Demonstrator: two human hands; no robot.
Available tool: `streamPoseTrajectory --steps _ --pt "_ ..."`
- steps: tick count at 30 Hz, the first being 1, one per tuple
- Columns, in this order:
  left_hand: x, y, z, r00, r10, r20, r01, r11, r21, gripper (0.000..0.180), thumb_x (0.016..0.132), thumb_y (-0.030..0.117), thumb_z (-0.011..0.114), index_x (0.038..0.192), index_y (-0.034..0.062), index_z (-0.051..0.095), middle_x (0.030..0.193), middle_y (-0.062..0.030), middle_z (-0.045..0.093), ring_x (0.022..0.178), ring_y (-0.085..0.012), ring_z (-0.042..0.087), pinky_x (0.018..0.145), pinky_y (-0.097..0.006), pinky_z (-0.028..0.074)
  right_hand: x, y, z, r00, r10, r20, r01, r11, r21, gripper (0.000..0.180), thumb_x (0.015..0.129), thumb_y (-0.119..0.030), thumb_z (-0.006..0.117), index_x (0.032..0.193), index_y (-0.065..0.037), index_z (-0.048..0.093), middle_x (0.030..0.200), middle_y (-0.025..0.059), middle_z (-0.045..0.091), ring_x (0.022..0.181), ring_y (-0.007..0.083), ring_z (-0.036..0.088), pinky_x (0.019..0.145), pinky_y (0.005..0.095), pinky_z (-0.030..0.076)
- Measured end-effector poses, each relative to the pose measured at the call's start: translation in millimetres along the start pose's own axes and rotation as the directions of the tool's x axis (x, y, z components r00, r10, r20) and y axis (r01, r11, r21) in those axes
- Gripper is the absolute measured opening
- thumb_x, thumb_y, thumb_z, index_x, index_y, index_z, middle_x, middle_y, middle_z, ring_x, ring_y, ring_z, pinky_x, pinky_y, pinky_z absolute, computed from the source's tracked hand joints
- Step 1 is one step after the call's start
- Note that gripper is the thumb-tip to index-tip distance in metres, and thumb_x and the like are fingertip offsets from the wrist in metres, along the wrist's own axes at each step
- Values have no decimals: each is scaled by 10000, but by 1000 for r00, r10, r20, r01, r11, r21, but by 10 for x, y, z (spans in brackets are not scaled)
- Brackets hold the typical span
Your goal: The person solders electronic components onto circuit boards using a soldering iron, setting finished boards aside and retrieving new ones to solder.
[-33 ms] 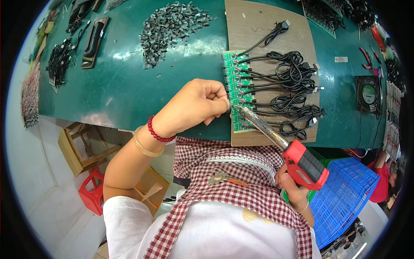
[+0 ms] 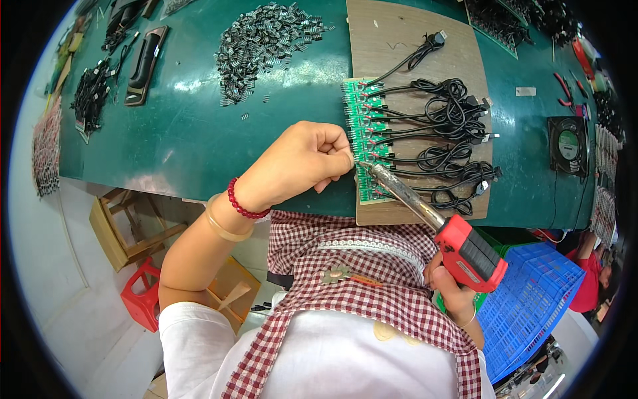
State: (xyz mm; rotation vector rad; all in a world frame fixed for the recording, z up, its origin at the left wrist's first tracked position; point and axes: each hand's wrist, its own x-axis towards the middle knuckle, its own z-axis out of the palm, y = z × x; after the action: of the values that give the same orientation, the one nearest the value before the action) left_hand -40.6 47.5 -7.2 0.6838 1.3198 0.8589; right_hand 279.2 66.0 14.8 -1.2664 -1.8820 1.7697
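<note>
My left hand point(image 2: 307, 159) is closed in a pinch at the left edge of a green circuit board panel point(image 2: 374, 123). Whatever sits between thumb and forefinger is too small and covered to make out. Lower right, my right hand point(image 2: 455, 292) grips a soldering iron point(image 2: 469, 254) by its red and black handle. Its metal tip reaches the board just right of my left fingertips; whether it touches a joint cannot be told. Black cables point(image 2: 446, 110) with plugs run rightward from the board, joined to it by red wires. Metal pins line the board's left edge.
The panel lies on a wooden board point(image 2: 415, 50) on the green table point(image 2: 179, 139). A heap of small black pin parts point(image 2: 262, 46) lies far left of it. A small black fan point(image 2: 568, 147) and pliers point(image 2: 565, 91) rest at right. A blue crate point(image 2: 528, 299) stands lower right.
</note>
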Motion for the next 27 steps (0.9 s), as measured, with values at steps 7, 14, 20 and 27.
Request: streamPoseTrajectory --steps 7,14,20,27 --pt "-20 -6 -1 1000 1 -7 -1 1000 18 93 823 58 566 757 -2 541 626 19 509 495 -31 451 455 -176 343 24 -64 105 993 -69 -101 91 967 236 377 804 -55 523 1141 59 398 586 82 483 469 128 430 481 277 407" --pt "-172 47 -435 695 663 -279 58 335 940 177 768 103 657 827 -2 528 678 -104 578 566 -218 544 546 -316 444 -19 26 46 992 -121 -34 124 982 141 347 823 -56 516 1136 57 420 592 84 493 477 144 444 489 290 413" --pt "-207 -61 -604 698 590 -407 187 398 898 174 764 72 636 777 -22 490 685 -156 557 605 -300 531 573 -382 417 -2 88 31 995 -104 2 104 990 95 278 795 1 560 1065 47 512 686 76 551 577 144 509 543 278 434" --pt "-307 -68 -606 708 576 -409 213 379 901 116 778 25 590 771 -36 491 708 -177 561 638 -329 542 605 -374 434 11 -13 79 991 -122 -56 131 971 201 353 807 -17 527 1138 55 426 580 88 501 473 149 459 478 292 410"
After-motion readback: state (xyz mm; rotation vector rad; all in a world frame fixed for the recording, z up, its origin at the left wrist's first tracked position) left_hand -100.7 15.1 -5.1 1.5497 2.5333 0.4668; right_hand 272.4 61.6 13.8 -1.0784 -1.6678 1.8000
